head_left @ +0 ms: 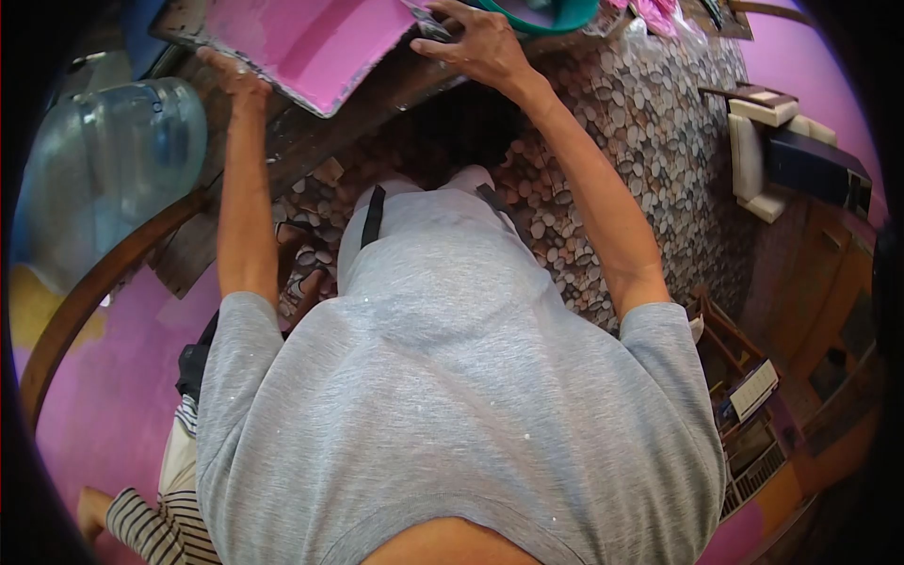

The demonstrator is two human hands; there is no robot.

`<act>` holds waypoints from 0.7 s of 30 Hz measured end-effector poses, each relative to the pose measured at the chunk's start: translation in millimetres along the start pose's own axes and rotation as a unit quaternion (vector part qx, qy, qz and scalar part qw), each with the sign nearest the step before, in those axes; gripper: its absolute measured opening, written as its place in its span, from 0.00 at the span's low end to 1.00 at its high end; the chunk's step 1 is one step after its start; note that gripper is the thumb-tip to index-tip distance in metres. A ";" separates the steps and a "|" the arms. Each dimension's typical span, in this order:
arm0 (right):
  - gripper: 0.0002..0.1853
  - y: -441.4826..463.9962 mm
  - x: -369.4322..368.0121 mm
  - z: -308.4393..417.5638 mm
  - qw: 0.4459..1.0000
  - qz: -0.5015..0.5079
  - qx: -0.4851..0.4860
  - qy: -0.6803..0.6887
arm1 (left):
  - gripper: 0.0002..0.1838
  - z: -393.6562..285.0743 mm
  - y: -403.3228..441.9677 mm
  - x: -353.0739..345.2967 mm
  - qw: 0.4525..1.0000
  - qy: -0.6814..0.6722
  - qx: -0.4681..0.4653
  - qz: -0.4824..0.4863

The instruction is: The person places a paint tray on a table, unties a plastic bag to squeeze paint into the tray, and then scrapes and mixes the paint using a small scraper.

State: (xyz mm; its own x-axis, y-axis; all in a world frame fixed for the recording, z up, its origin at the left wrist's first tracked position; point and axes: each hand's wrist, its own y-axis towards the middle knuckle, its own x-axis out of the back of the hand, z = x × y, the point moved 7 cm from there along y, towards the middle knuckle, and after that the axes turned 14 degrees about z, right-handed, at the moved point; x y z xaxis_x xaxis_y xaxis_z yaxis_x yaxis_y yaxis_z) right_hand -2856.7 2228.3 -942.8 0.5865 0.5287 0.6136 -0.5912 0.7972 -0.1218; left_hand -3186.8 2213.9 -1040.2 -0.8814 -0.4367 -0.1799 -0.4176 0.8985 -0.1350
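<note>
A paint tray [325, 58], coated in pink paint with dark, paint-crusted edges, is tilted at the top of the view above a dark wooden surface. My left hand [235, 73] grips its near left edge, with the fingers partly hidden beneath the rim. On the opposite side my right hand [478, 45] holds the tray's right edge between thumb and fingers. Just beyond my right hand is a green basin [556, 19], cut off by the top of the frame.
A large clear plastic water bottle [122, 160] lies at the left, near a curved wooden rail [104, 273]. Pink plastic bags [654, 17] sit at the upper right. Another person in a striped top [155, 527] is at the lower left. Shelves [744, 424] stand to the right.
</note>
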 end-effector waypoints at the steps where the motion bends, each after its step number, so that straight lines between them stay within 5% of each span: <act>1: 0.33 -3.1 -0.4 -2.1 1.000 -0.004 -0.007 0.001 | 0.46 -12.2 -7.4 -14.0 1.000 -0.013 -0.006 0.012; 3: 0.31 -14.8 -2.0 6.5 0.998 -0.041 0.056 -0.005 | 0.46 -15.6 -11.3 -19.2 1.000 0.006 -0.017 0.024; 7: 0.24 -52.2 -28.1 -9.5 0.985 -0.168 0.009 -0.041 | 0.46 -26.5 -20.7 -34.9 0.999 0.050 -0.014 0.009; 11: 0.25 -113.8 -88.1 -35.7 0.987 -0.124 -0.085 0.054 | 0.47 6.4 19.3 -14.3 0.994 0.009 -0.015 0.106; 21: 0.30 -195.3 -137.6 -92.3 0.944 -0.145 -0.199 0.218 | 0.53 -15.3 -7.7 -46.0 0.989 0.084 -0.013 0.121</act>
State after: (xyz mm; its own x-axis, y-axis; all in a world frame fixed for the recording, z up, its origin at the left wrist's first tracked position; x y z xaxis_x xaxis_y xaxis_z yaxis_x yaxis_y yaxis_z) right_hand -2770.8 2026.7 -1075.4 0.9152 0.2713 0.2980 -0.1661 0.9276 -0.3345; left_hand -3146.5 2227.8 -1015.9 -0.9795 -0.1974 -0.0397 -0.1936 0.9776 -0.0831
